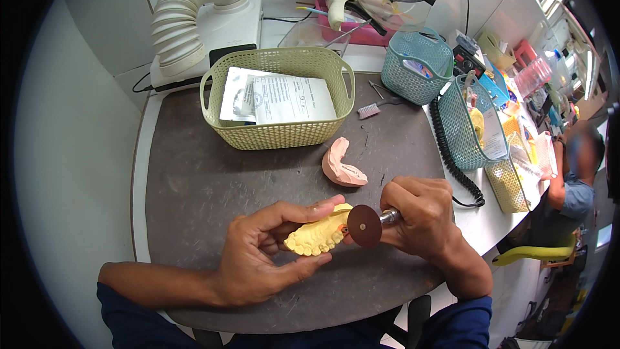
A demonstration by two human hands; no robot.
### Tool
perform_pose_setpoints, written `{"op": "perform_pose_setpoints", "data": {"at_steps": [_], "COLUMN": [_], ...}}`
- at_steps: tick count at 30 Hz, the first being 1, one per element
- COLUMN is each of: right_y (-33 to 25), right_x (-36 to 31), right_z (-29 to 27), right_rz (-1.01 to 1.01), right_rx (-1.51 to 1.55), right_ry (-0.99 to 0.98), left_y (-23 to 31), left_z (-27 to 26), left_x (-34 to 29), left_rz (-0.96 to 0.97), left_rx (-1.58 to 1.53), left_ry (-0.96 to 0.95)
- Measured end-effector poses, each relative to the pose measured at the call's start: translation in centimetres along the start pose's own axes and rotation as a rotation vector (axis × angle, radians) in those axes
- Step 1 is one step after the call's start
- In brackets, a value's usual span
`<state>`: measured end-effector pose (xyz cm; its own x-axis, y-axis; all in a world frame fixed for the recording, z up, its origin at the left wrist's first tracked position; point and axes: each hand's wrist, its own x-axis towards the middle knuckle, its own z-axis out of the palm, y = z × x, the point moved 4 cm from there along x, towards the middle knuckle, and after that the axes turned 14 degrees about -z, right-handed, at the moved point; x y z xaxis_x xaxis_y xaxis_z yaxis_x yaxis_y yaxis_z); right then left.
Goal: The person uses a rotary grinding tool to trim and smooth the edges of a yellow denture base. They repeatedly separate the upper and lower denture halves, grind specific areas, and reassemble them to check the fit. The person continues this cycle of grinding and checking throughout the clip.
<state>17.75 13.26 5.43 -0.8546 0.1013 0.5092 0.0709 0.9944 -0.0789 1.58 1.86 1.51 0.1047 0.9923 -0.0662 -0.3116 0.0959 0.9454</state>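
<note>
A yellow plaster dental model (311, 235) with a row of teeth sits in my left hand (258, 245), its thumb and fingers closed around the sides. One tooth area near its right end has an orange-red mark. My right hand (420, 216) grips a metal rotary handpiece (389, 216) fitted with a dark brown cutting disc (365, 225). The disc is right beside the marked end of the model; whether it touches cannot be made out. Just beyond, a pink horseshoe-shaped dental model (342, 165) lies on the dark work surface (194, 220).
A green basket (278, 136) holding papers and a pouch stands behind. Farther right are blue baskets (416, 68), a small brush (369, 111) and a black coiled cord (452, 158). A white ribbed hose (187, 13) is at back left. Another person (575, 181) sits at far right.
</note>
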Motion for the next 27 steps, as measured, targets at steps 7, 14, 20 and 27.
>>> {"op": "perform_pose_setpoints", "data": {"at_steps": [7,14,20,27], "right_y": [0.06,0.0,0.01,0.02], "right_x": [-0.14,-0.08,-0.14,-0.14], "right_z": [0.09,0.13,0.16,0.18], "right_rz": [0.008,-0.007,0.001,-0.008], "right_rx": [0.015,0.013,0.004,0.009], "right_ry": [-0.021,-0.01,-0.021,-0.006], "left_y": [0.07,-0.01,0.11,-0.02], "left_z": [0.03,0.04,0.08,-0.11], "left_x": [-0.06,-0.13,-0.12,-0.1], "left_rz": [0.003,-0.003,-0.002,0.047], "left_rx": [0.0,0.009,0.007,0.035], "left_ry": [0.003,0.016,0.023,-0.016]}}
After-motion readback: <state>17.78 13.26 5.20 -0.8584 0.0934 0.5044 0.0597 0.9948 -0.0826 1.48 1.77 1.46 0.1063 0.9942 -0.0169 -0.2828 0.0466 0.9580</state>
